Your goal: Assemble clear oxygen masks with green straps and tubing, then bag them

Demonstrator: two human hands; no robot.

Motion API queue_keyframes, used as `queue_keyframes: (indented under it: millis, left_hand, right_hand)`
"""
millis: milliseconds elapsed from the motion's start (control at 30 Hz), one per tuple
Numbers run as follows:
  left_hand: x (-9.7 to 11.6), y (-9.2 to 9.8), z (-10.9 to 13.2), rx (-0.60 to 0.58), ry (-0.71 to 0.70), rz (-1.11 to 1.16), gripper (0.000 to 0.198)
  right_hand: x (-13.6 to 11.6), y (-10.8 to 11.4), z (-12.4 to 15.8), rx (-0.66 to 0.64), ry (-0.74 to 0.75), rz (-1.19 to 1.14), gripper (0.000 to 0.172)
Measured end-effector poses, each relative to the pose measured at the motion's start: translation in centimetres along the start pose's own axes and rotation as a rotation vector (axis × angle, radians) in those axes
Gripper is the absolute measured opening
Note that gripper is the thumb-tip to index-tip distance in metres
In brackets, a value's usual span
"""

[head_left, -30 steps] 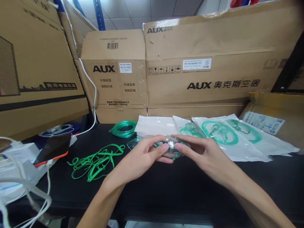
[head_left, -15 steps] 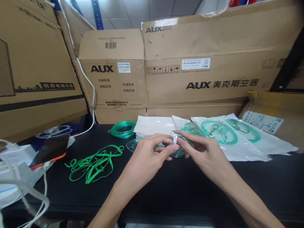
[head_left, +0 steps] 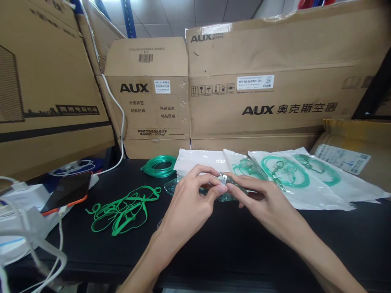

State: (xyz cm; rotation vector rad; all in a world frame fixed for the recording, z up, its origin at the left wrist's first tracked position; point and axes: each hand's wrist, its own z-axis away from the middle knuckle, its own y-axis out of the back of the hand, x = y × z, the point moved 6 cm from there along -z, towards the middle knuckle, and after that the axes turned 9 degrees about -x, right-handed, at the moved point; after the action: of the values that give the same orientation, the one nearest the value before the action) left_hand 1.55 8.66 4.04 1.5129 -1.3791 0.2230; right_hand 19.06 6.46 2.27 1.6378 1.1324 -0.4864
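Note:
A clear, greenish oxygen mask point(head_left: 226, 197) is held between my two hands over the middle of the table. On its upper part sits a small silvery nose clip point(head_left: 224, 179). My left hand point(head_left: 194, 195) pinches the clip's lower end between thumb and index finger. From the other side, my right hand point(head_left: 259, 193) grips the mask, thumb and index finger close to the clip. Much of the mask is hidden by my fingers. Another clear mask part point(head_left: 170, 186) lies just behind my left hand, partly covered by it.
Green elastic straps point(head_left: 125, 211) lie tangled at left, with coiled green tubing point(head_left: 159, 167) behind. White pouches point(head_left: 201, 159) and bagged masks with tubing point(head_left: 285, 173) lie at the back. A phone point(head_left: 69, 191) and white cables point(head_left: 58, 252) occupy the left edge; cardboard boxes point(head_left: 262, 122) wall the back.
The mask and its clip have tilted in my fingers, and the clip now looks shorter. My hands stay close together around it. The whole view has shifted slightly.

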Motion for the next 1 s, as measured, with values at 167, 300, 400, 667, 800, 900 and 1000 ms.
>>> queue_keyframes:
  millis: [167,300,400,667,800,900,1000]
  left_hand:
    - [-0.1,-0.1,0.0,-0.006,-0.002,-0.055,0.019]
    - [0.0,-0.3,0.0,-0.018,-0.059,-0.103,0.018]
    - [0.7,-0.4,0.1,-0.034,-0.154,-0.127,0.008]
    - [1.9,-0.3,0.6,-0.161,-0.362,-0.298,0.022]
    - [1.2,-0.1,0.6,-0.204,-0.35,-0.326,0.033]
    - [0.9,-0.1,0.6,-0.239,-0.339,-0.368,0.037]
    - [0.6,0.2,0.6,-0.228,-0.309,-0.388,0.036]
  right_hand:
    - [-0.7,0.0,0.1,0.036,0.064,0.086,0.034]
    - [-0.8,0.1,0.1,0.071,0.037,0.097,0.035]
    - [-0.5,0.4,0.2,0.066,-0.03,0.1,0.038]
    - [-0.2,0.3,0.2,-0.113,-0.116,0.145,0.045]
    - [-0.2,0.4,0.2,-0.136,-0.15,0.149,0.042]
    - [0.0,0.4,0.4,-0.154,-0.175,0.147,0.04]
    - [0.4,0.4,0.6,-0.188,-0.141,0.1,0.035]
